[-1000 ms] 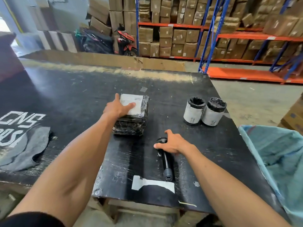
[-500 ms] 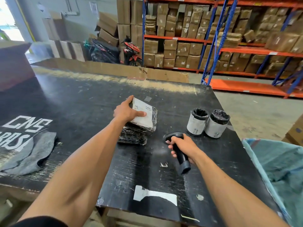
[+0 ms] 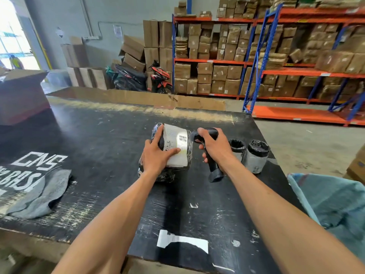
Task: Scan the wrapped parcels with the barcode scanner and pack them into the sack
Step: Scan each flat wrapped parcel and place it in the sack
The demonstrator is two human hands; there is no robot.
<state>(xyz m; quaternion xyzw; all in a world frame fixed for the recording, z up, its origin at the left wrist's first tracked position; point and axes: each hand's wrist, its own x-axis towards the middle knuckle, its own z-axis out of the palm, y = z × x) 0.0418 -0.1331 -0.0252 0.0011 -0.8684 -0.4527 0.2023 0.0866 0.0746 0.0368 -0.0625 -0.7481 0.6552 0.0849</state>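
A black-wrapped parcel point(image 3: 183, 155) with a white label stands tilted on its lower edge on the black table point(image 3: 98, 155), label facing the right. My left hand point(image 3: 156, 157) grips its upper left side, thumb across the label. My right hand point(image 3: 214, 146) holds a black barcode scanner point(image 3: 212, 167) by the handle, head close to the label, where a bright patch of light falls by the barcode. Two cylindrical wrapped parcels point(image 3: 249, 155) stand upright just right of the scanner. The teal sack point(image 3: 331, 202) hangs open off the table's right edge.
A grey cloth point(image 3: 41, 196) lies at the table's left front. A torn white sticker point(image 3: 181, 241) is stuck near the front edge. A cardboard box point(image 3: 21, 95) sits at the far left, a cardboard sheet point(image 3: 138, 97) behind the table, then shelving with cartons.
My right hand picked the scanner off the table and brought its head up to the label. My left hand tipped the flat parcel up onto its edge.
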